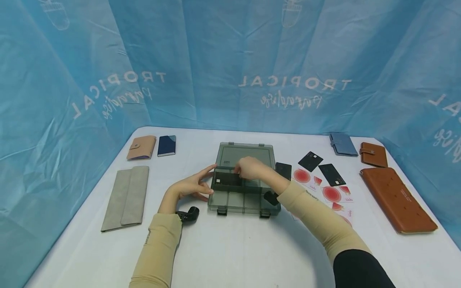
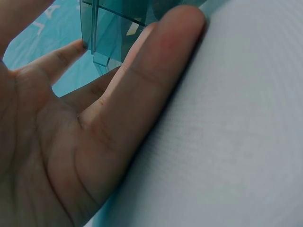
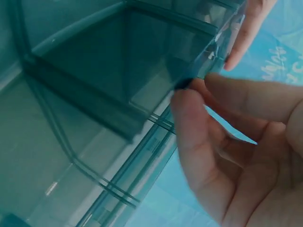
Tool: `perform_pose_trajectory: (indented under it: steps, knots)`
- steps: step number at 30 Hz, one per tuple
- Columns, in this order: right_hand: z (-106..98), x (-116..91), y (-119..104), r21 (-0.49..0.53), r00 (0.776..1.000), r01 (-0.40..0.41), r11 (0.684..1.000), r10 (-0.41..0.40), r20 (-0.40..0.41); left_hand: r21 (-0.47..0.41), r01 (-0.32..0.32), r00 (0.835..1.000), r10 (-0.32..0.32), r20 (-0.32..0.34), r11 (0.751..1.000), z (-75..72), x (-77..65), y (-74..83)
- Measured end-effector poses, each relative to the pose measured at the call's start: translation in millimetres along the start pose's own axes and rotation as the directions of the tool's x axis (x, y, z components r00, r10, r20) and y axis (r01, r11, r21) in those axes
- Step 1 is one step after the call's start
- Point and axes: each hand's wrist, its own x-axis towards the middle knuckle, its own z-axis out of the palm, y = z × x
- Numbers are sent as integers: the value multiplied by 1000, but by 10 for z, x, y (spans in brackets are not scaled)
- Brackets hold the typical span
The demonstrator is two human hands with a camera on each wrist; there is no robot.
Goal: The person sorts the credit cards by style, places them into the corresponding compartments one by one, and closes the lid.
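A translucent grey-green organizer box [image 1: 235, 209] sits mid-table, its lid [image 1: 248, 154] tipped back behind it. Along its left side, my left hand [image 1: 189, 186] has fingers spread and fairly straight, with fingertips at the box wall [image 2: 88, 28]. Over the back compartments, my right hand [image 1: 249, 168] pinches the edge of a black card [image 1: 227, 181] with a small chip, which lies across the left rear of the box. In the right wrist view, thumb and forefinger meet on a dark edge [image 3: 183, 84]; the fingers hide the rest of it.
Right of the box lie black cards [image 1: 310, 161] and watermelon-print cards [image 1: 331, 194]. Farther right are a blue wallet [image 1: 343, 145], a small brown wallet [image 1: 374, 155] and a large brown wallet [image 1: 397, 200]. At left are a tan wallet [image 1: 141, 147], a navy notebook [image 1: 167, 145] and a grey folder [image 1: 126, 198].
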Motion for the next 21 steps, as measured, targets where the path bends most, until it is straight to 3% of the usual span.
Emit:
perform_pose_trajectory:
  steps: [6,12,17,21]
  knots:
    - [-35,-97,87,119,998,-16,993,8,64,2,-20,1000,20,15,1000,-5,-3,-9]
    - [-190,-297,410,303,999,-22,953,33,-33,12,-30,999,30,23,999,-10,-13,-28]
    - [-240,-500,797,407,988,-77,910,124,-89,13,-39,999,38,29,999,-16,-18,-23]
    - [-174,-591,1061,388,971,-165,907,219,-98,12,-37,999,37,30,999,-20,-19,-20]
